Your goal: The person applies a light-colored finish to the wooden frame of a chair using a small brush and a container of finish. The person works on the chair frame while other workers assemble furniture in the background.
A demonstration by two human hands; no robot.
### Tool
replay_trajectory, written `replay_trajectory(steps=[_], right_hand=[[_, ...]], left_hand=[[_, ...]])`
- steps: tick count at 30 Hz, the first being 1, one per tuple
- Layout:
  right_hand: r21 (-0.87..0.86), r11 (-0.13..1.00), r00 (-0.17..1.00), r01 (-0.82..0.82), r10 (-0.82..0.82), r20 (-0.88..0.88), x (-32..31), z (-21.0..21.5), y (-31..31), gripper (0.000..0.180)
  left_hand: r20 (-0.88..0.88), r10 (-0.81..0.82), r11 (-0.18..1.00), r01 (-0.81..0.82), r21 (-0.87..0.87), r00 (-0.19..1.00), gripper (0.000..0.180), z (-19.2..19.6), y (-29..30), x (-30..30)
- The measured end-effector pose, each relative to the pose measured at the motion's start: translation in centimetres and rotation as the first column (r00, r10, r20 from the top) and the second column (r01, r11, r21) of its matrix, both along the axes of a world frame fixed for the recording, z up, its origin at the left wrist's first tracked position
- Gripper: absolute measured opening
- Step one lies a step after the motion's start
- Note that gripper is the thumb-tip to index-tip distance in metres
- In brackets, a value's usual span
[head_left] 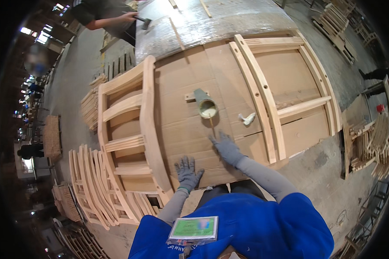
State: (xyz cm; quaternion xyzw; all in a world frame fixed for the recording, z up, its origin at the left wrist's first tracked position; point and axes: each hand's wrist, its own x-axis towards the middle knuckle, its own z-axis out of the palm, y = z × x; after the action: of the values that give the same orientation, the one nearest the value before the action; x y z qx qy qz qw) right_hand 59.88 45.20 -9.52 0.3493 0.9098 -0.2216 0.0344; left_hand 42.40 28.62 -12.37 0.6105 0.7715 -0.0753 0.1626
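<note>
My left hand (187,173) lies on the cardboard (181,129) near its front edge, gloved in grey, fingers spread and holding nothing. Further right, my gloved right hand (229,150) is at the near end of a thin stick (211,124), thumb and fingers apart around it; whether they touch it is unclear. The stick leans out of a round cup (208,111) of pale, creamy liquid, its lower end hidden inside. A greyish-green piece (199,94) adjoins the cup's far side. A crumpled white scrap (247,118) lies to the cup's right.
Wooden frames flank the cardboard: a curved slatted one (148,116) at left, straighter ones (263,93) at right. Beyond is a plastic-wrapped surface (229,21), where another person's hand (129,17) holds a hammer (146,23). Stacked wooden parts (88,183) stand at lower left.
</note>
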Motion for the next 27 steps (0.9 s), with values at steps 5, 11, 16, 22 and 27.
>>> replay_trajectory(steps=[5,11,16,22,27], right_hand=[[-0.316,0.927,0.978,0.200,-0.206,0.013,4.9,0.2,-5.8,0.062],[-0.004,0.956,0.924,0.293,-0.284,-0.257,8.4,-4.9,-15.1,0.052],[-0.072,0.911,0.906,0.405,-0.411,-0.099,9.8,-3.7,-17.9,0.062],[-0.099,0.704,0.709,0.703,-0.705,0.016,17.2,-0.7,-23.3,0.053],[-0.113,0.247,0.269,0.962,-0.923,0.276,29.5,-7.3,-35.0,0.037]], left_hand=[[0.069,-0.003,0.994,-0.005,0.112,0.998,0.081,0.1,-1.7,-0.5],[0.088,-0.054,0.997,0.049,0.056,0.995,0.083,1.1,-1.1,-0.3],[0.118,-0.122,0.992,0.123,0.001,0.985,0.081,2.1,-2.0,0.2],[0.058,-0.157,0.987,0.158,-0.008,0.986,0.083,2.9,-3.0,0.9],[-0.139,-0.388,0.842,0.412,0.349,0.911,0.069,1.5,-3.1,4.5]])
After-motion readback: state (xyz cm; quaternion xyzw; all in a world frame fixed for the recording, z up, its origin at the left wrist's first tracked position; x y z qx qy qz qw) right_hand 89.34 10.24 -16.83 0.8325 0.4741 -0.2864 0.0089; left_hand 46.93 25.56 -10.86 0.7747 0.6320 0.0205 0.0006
